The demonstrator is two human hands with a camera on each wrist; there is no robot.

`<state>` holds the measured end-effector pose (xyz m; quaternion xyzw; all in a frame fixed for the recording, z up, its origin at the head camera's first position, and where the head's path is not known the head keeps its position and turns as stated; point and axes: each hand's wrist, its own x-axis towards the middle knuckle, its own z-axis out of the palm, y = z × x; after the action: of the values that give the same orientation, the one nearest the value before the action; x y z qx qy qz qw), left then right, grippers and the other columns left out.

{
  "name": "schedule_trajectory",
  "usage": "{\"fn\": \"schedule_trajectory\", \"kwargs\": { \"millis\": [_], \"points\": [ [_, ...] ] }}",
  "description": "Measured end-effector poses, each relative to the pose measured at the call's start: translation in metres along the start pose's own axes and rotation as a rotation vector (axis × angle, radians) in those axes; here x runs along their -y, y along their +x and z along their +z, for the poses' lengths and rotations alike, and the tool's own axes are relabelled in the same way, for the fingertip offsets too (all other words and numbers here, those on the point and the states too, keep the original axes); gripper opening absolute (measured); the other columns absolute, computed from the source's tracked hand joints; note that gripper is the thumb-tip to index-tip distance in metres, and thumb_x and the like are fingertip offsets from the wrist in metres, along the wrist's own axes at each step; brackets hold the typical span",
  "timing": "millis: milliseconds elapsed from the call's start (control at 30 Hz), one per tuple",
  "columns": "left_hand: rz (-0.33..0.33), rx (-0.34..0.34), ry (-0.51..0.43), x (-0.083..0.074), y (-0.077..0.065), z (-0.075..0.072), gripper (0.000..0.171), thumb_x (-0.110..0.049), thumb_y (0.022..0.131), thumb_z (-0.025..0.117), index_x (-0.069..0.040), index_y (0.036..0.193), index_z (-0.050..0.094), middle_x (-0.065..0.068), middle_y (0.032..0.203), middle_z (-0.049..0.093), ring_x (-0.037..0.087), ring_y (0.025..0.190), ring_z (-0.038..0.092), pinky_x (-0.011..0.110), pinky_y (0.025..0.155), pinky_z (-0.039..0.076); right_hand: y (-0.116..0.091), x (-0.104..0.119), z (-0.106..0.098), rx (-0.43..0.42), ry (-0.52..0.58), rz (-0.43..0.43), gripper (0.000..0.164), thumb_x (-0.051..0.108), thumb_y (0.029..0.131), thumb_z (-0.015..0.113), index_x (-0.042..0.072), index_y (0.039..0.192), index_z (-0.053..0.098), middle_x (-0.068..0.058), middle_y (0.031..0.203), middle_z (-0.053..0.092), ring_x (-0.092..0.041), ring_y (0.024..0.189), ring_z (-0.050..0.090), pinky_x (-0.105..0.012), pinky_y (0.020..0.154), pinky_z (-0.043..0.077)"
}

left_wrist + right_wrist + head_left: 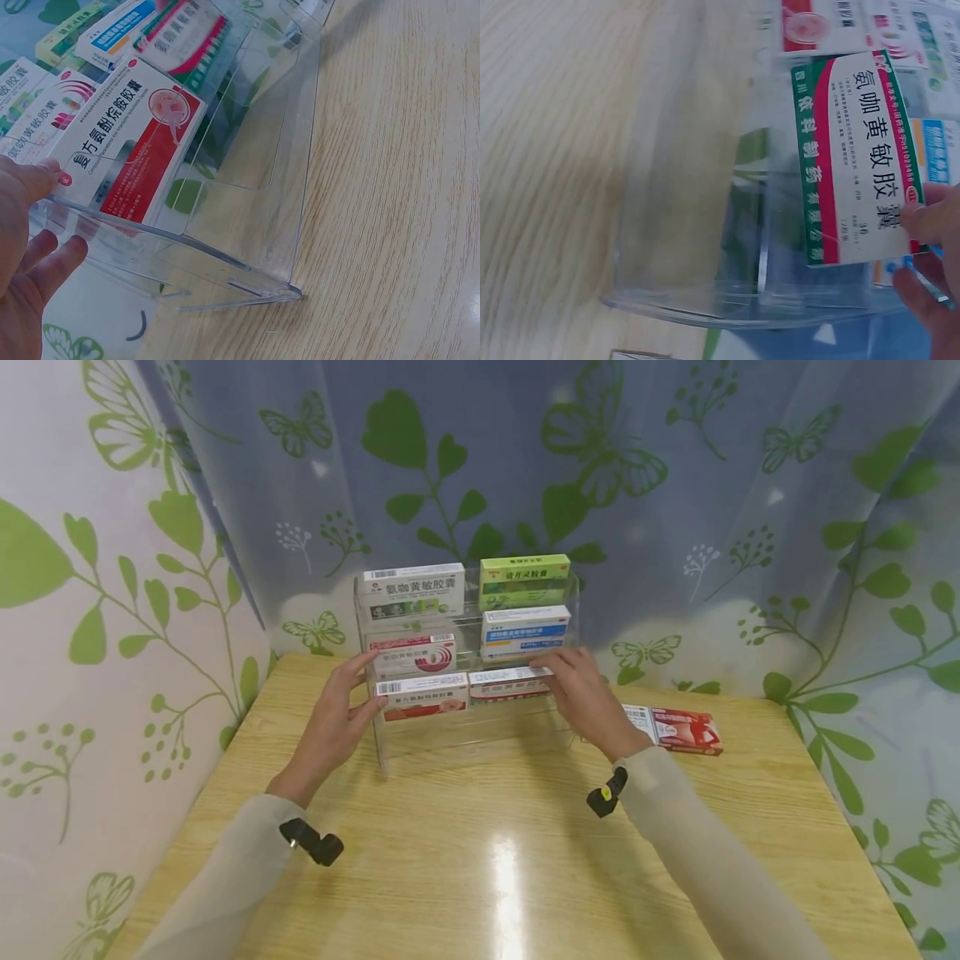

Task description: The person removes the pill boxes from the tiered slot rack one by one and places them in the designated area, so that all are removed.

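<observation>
A clear tiered display rack (pixel 480 739) holds several medicine boxes. My left hand (pixel 337 714) is at the rack's left side; its thumb (pixel 41 180) lies at the end of a red-and-white medicine box (pixel 139 142), with the fingers outside the clear side wall. My right hand (pixel 581 697) pinches the right end of a white medicine box with green and red bands (pixel 859 157). In the head view this box lies in the lower filled tier, beside the red-and-white one. Part of its front is hidden by the right hand.
Behind stand a green box (pixel 525 581), a blue-and-white box (pixel 525 633), a white-and-green box (pixel 415 593) and a pink-and-white box (pixel 415 656). On the wooden table (pixel 465 852), right of the rack, lie a red box (pixel 686 731) and a partly covered white one (pixel 639 718). Patterned curtain backs the table.
</observation>
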<state>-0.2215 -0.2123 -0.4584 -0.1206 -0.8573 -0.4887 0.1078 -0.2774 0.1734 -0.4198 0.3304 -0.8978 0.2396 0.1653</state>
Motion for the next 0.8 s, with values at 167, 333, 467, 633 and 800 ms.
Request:
{"fn": "schedule_trajectory", "kwargs": {
  "millis": [167, 333, 467, 633, 800],
  "points": [
    [-0.001, 0.001, -0.004, 0.0, 0.0, 0.0, 0.071, -0.005, 0.109, 0.064, -0.025, 0.17, 0.034, 0.023, 0.17, 0.033, 0.051, 0.153, 0.044, 0.062, 0.109, 0.06, 0.0, -0.003, -0.018, -0.118, 0.044, -0.019, 0.029, -0.001, 0.107, 0.066, 0.004, 0.135, 0.071, -0.016, 0.131, 0.067, -0.036, 0.122, 0.065, -0.054, 0.105, 0.061],
    [-0.006, 0.0, 0.002, 0.0, -0.001, -0.001, 0.072, -0.005, 0.11, 0.064, -0.026, 0.171, 0.033, 0.022, 0.171, 0.032, 0.051, 0.153, 0.044, 0.062, 0.11, 0.06, -0.007, -0.007, -0.05, -0.148, 0.069, 0.059, 0.03, 0.004, 0.11, 0.062, 0.004, 0.139, 0.071, -0.017, 0.134, 0.064, -0.035, 0.121, 0.066, -0.053, 0.1, 0.063],
    [-0.016, 0.002, 0.01, -0.001, -0.001, 0.0, 0.072, -0.006, 0.11, 0.064, -0.029, 0.171, 0.033, 0.021, 0.172, 0.031, 0.05, 0.154, 0.043, 0.062, 0.11, 0.06, -0.021, -0.018, -0.071, -0.176, 0.05, 0.121, 0.029, 0.003, 0.11, 0.062, 0.003, 0.137, 0.072, -0.018, 0.136, 0.065, -0.035, 0.121, 0.066, -0.053, 0.096, 0.063],
    [-0.019, 0.008, 0.009, -0.002, -0.001, -0.001, 0.073, -0.006, 0.11, 0.064, -0.029, 0.171, 0.032, 0.022, 0.172, 0.03, 0.051, 0.154, 0.043, 0.063, 0.109, 0.06, -0.05, -0.039, -0.085, -0.171, 0.025, 0.171, 0.029, 0.002, 0.109, 0.064, 0.005, 0.136, 0.073, -0.013, 0.131, 0.067, -0.03, 0.118, 0.066, -0.014, 0.093, 0.057],
    [-0.004, 0.007, 0.008, -0.003, -0.001, 0.0, 0.073, -0.005, 0.11, 0.064, -0.03, 0.171, 0.032, 0.022, 0.171, 0.032, 0.051, 0.153, 0.044, 0.063, 0.109, 0.06, -0.087, -0.058, -0.089, -0.075, 0.052, 0.287, 0.03, 0.001, 0.11, 0.062, 0.004, 0.137, 0.073, -0.018, 0.131, 0.065, -0.035, 0.12, 0.063, -0.027, 0.095, 0.064]
  ]
}}
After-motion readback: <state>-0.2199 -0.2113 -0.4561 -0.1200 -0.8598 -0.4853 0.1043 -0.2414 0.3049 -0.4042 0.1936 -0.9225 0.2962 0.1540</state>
